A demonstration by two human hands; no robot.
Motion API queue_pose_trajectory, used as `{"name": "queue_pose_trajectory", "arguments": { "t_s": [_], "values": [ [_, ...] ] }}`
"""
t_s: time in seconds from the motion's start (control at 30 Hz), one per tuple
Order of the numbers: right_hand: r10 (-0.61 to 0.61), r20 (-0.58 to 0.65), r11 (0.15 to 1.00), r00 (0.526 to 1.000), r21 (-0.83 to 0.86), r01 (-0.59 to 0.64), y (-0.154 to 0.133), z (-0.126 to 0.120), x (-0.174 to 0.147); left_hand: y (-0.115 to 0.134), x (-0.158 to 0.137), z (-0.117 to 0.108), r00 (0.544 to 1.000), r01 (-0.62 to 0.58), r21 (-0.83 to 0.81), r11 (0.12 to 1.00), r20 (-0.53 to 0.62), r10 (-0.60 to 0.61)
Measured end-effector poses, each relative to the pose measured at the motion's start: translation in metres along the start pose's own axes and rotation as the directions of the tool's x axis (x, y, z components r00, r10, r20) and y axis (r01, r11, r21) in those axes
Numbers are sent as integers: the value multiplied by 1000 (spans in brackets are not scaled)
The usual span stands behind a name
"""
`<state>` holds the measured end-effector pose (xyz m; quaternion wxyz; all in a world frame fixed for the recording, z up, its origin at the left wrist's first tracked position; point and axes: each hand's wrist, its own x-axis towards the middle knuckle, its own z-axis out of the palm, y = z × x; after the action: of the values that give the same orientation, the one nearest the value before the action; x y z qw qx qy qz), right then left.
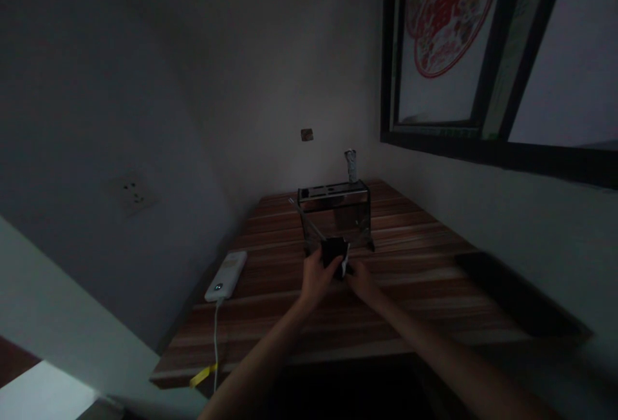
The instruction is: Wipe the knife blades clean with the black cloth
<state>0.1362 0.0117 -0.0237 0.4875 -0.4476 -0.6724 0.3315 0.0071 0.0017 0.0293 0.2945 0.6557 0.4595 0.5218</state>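
Bare forearms (270, 349) reach in from the near side of a metal stand (333, 200) and converge just in front of it. Beneath them spreads a counter (261, 307) with streaky, reddish-brown wood grain, reaching past the stand on both sides. The stand has a glossy slotted top and dark feet. To its right, and nearer than it, lies a flat black slab (521, 294); to its left, also nearer, a white box (226, 276) with a round dark spot at its near end.

In front of the stand, the left hand (316, 275) is clamped on a black block (332, 251), its thumb laid across the near face. The right hand (362, 280) has its fingers curled in at the block's right edge; whether they pinch it or merely touch it, I cannot tell.

That block is small, squarish and deep matt black, so dim that no marking can be made out. A crooked white strip (346, 260) runs down its right edge, bright against the dark. From behind its upper left, a thin pale rod (309, 221) slants up across the stand's left side; whether the two are joined is unclear.
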Motion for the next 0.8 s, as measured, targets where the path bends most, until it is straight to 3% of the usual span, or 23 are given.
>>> {"name": "queue_pose_trajectory", "arguments": {
  "t_s": [0.4, 0.8],
  "values": [
    [-6, 33, 1000, 999, 28, 5, -2, 1, 1, 14, 3, -11, 999, 34, -79, 996, -27, -36],
    [-8, -2, 994, 1000, -113, 8, 0, 6, 1, 44, 36, -67, 967, -25, -104, 994, -254, -2]
  ]
}}
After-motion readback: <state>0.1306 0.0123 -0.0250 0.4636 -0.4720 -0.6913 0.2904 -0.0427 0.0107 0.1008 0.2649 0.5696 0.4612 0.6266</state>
